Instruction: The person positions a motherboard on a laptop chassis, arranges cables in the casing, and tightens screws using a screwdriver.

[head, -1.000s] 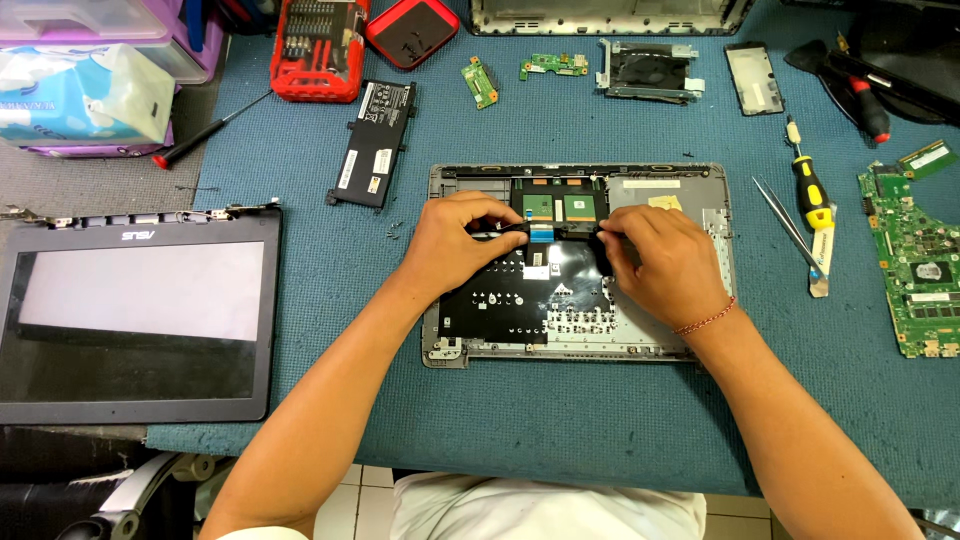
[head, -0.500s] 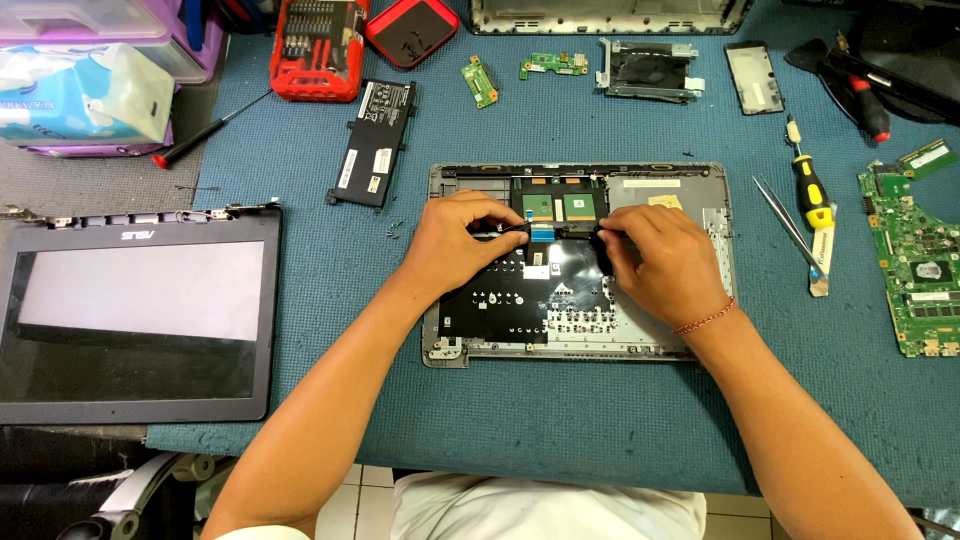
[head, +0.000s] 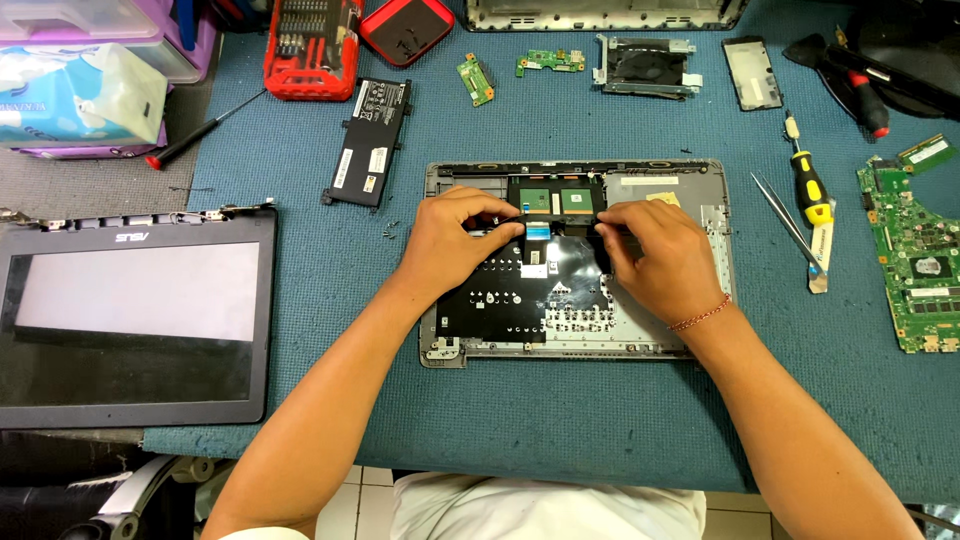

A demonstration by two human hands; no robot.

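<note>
Your left hand [head: 455, 240] and right hand [head: 655, 255] both pinching a black strip [head: 545, 214] across the open laptop base [head: 700, 190], battery [head: 370, 142] nearby on the worktop [head: 560, 420].

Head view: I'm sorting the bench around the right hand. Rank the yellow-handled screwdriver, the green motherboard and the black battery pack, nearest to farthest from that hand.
Measured from the right hand:
1. Yellow-handled screwdriver, just to its right.
2. Green motherboard, at the mat's right edge.
3. Black battery pack, upper left, beyond the left hand.
</note>
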